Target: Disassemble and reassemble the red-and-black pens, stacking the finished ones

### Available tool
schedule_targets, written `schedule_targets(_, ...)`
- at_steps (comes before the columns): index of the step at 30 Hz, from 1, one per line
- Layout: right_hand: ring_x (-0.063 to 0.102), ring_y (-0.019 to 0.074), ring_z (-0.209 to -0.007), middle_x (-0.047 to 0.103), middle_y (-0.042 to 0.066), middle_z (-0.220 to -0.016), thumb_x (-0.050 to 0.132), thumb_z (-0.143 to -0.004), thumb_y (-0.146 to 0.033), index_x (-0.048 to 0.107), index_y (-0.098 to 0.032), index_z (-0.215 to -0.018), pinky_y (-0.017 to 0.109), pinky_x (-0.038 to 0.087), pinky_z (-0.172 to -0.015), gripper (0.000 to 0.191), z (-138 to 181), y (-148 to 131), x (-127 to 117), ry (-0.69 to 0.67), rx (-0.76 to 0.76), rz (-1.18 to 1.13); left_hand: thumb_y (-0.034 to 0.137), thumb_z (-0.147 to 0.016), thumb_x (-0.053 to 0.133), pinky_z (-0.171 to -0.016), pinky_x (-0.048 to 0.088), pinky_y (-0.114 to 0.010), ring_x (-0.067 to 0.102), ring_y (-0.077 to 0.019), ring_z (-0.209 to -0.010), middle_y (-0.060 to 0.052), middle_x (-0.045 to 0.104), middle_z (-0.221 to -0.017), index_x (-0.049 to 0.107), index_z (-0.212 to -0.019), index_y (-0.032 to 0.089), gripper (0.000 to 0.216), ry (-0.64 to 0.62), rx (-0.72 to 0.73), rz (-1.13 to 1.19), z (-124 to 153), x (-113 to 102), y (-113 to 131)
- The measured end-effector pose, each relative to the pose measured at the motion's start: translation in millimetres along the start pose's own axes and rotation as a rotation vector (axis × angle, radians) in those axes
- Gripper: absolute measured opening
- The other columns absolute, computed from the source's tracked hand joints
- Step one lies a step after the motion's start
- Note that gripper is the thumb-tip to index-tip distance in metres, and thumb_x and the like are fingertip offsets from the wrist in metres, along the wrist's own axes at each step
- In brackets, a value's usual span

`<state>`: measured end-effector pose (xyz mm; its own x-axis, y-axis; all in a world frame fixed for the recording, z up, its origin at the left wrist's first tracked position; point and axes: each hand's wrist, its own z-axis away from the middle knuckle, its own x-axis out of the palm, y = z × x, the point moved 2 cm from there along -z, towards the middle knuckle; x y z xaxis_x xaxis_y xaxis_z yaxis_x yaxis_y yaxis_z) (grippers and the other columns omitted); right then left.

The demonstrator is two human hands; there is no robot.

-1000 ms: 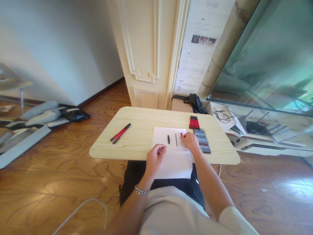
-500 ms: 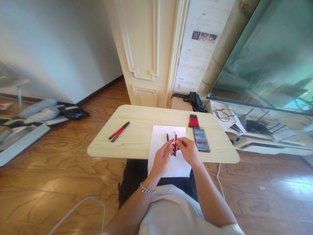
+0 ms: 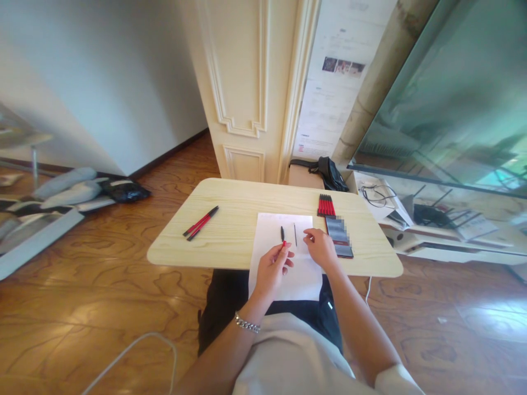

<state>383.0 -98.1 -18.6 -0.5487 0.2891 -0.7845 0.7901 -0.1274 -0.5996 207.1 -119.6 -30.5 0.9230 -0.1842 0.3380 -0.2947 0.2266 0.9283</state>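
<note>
My left hand (image 3: 274,269) is closed around a red pen barrel (image 3: 284,243); only its short red end shows above the thumb and fingertip. On the white paper (image 3: 263,236) just beyond lie a black pen tip section (image 3: 282,232) and a thin dark pen refill (image 3: 295,234). To the right of the refill, my right hand (image 3: 320,247) hovers over the paper's right edge. Its fingers are loosely bent and apart, and nothing shows between them.
Two red and black pens (image 3: 202,223) lie at the table's left. At the right, a row of several red and black pens (image 3: 326,205) lies above a dark phone-like slab (image 3: 338,236), partly pixelated. A black bag (image 3: 331,174) rests behind the light wooden table (image 3: 230,197).
Both hands were together on the red barrel; now only my left hand has it, tilted and mostly hidden. My right hand has moved right, and the refill lies uncovered on the paper.
</note>
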Motion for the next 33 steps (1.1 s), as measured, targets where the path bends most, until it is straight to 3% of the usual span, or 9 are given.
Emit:
schedule_targets(3, 0.06, 0.015, -0.08, 0.067, 0.004, -0.089, 0.055, -0.08, -0.02, 0.067, -0.021, -0.102, 0.026, 0.042, -0.075, 0.025, -9, 2, 8, -0.048, -0.02, 0.06, 0.054, -0.074, 0.064, -0.044, 0.034, -0.019, 0.058, -0.0104, -0.059, -0.008, 0.065, -0.081, 0.066, -0.103, 0.016, 0.048, -0.008, 0.001, -0.005, -1, -1, -1)
schedule_targets(7, 0.061, 0.0169, -0.084, 0.068, 0.006, -0.088, 0.053, -0.082, -0.023, 0.07, -0.019, -0.086, 0.028, 0.042, -0.078, 0.018, -10, -4, 8, -0.047, -0.028, 0.032, 0.054, -0.073, 0.064, -0.045, 0.033, -0.02, 0.057, -0.0107, -0.058, -0.007, 0.065, -0.079, 0.067, -0.102, 0.015, 0.048, -0.005, 0.0, -0.021, -1, -3, 1)
schedule_targets(10, 0.062, 0.0171, -0.079, 0.07, 0.006, -0.086, 0.054, -0.081, -0.029, 0.067, -0.018, -0.088, 0.029, 0.045, -0.074, 0.019, -6, -3, 8, -0.037, 0.03, -0.22, 0.055, -0.073, 0.064, -0.045, 0.034, -0.02, 0.056, -0.0108, -0.058, -0.007, 0.066, -0.077, 0.067, -0.102, 0.015, 0.05, -0.01, -0.004, -0.039, -1, -3, 3)
schedule_targets(14, 0.062, 0.0154, -0.071, 0.069, 0.009, -0.089, 0.057, -0.078, -0.038, 0.065, -0.014, -0.097, 0.028, 0.048, -0.065, 0.031, 6, -2, 10, -0.118, 0.059, -0.687, 0.053, -0.075, 0.062, -0.046, 0.035, -0.021, 0.056, -0.0108, -0.058, -0.007, 0.066, -0.077, 0.067, -0.105, 0.014, 0.049, -0.048, 0.005, -0.054, 1, 0, 3)
schedule_targets(16, 0.059, 0.0141, -0.068, 0.069, 0.009, -0.087, 0.059, -0.078, -0.039, 0.066, -0.014, -0.1, 0.028, 0.047, -0.064, 0.035, 13, -5, 7, -0.14, 0.031, -0.773, 0.052, -0.077, 0.061, -0.046, 0.035, -0.021, 0.056, -0.0111, -0.059, -0.007, 0.066, -0.077, 0.067, -0.106, 0.014, 0.048, -0.079, 0.019, -0.072, 1, 1, 2)
schedule_targets(21, 0.056, 0.0124, -0.066, 0.066, 0.004, -0.081, 0.059, -0.079, -0.038, 0.068, -0.017, -0.103, 0.027, 0.047, -0.064, 0.033, 24, -24, -9, -0.198, -0.092, -0.746, 0.05, -0.081, 0.057, -0.047, 0.036, -0.022, 0.056, -0.0117, -0.061, -0.007, 0.066, -0.078, 0.067, -0.108, 0.014, 0.045, -0.123, 0.07, -0.134, 3, 1, 3)
schedule_targets(27, 0.056, 0.0135, -0.063, 0.064, 0.002, -0.068, 0.063, -0.077, -0.036, 0.067, -0.016, -0.09, 0.026, 0.045, -0.059, 0.024, 25, -35, -17, -0.183, -0.077, -0.684, 0.047, -0.084, 0.054, -0.051, 0.038, -0.022, 0.057, -0.0128, -0.063, -0.007, 0.067, -0.08, 0.067, -0.107, 0.016, 0.041, -0.132, 0.138, -0.228, 5, 1, 8)
schedule_targets(33, 0.061, 0.016, -0.073, 0.069, 0.003, -0.082, 0.06, -0.079, -0.032, 0.071, -0.02, -0.089, 0.027, 0.047, -0.067, 0.019, 28, -43, -24, -0.195, -0.135, -0.512, 0.045, -0.085, 0.052, -0.06, 0.044, -0.025, 0.058, -0.0143, -0.066, -0.006, 0.068, -0.083, 0.067, -0.107, 0.016, 0.039, -0.165, 0.2, -0.321, 8, 2, 12)
